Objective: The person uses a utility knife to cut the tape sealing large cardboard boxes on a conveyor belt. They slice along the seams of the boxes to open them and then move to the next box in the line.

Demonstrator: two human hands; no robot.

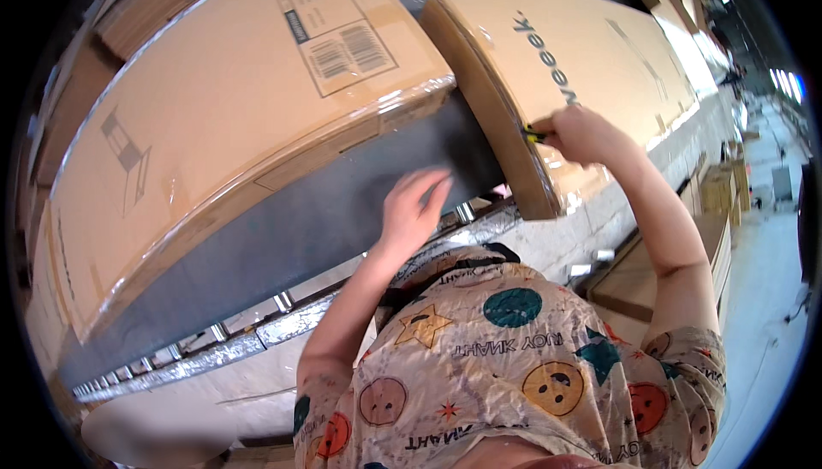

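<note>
My right hand (584,137) is closed around a small yellow-and-black tool (534,136), most of it hidden in the fingers. The tool's tip meets the near left edge of a flat brown carton (591,58), where shiny clear tape or film runs along the edge. In front of the gap between two cartons, my left hand (415,205) hangs over the dark conveyor belt (342,199), thumb apart from the fingers and nothing in it. A larger brown carton (214,83) with a printed label and a line drawing lies to the left, also edged with shiny film.
Metal rollers (283,301) and a foil-like rail (300,325) line the conveyor's near side. Long flat cartons (629,285) lie lower on the right, beside a pale floor (762,298). More brown cartons (167,6) stand behind the left carton.
</note>
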